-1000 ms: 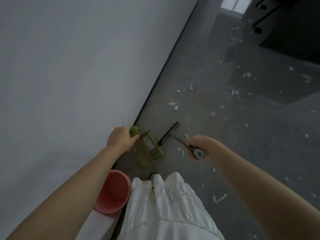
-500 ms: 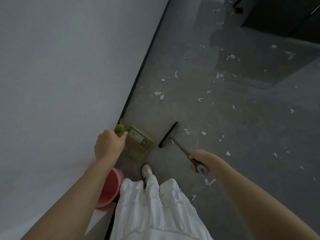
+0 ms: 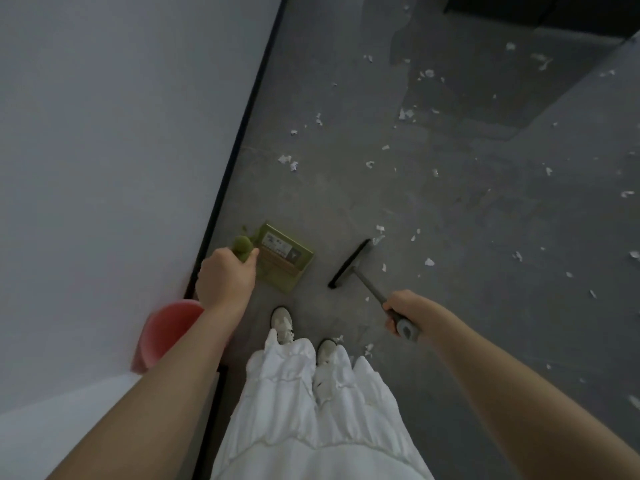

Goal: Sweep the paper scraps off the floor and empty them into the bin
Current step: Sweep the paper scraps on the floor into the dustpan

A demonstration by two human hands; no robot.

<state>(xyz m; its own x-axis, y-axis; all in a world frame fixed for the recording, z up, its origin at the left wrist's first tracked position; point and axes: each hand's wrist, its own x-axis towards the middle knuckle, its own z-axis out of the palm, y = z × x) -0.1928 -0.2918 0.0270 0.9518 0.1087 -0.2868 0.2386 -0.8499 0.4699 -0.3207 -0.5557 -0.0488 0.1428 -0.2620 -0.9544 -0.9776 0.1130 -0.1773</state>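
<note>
Down on the floor [image 3: 450,306] in the head view, the left hand [image 3: 227,282] grips the green dustpan [image 3: 284,263] handle and the right hand [image 3: 403,311] is wrapped round the broom [image 3: 349,263] handle. Paper scraps [image 3: 429,262] lie just beyond the broom head, well away from the fingers. I'd drag them in short strokes toward the pan, lip flat. The pink bin [image 3: 162,330] sits by the wall.

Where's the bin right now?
In the head view the pink bin sits low on the left against the white wall, partly hidden behind the left forearm, just behind the left hand holding the green dustpan.
</note>
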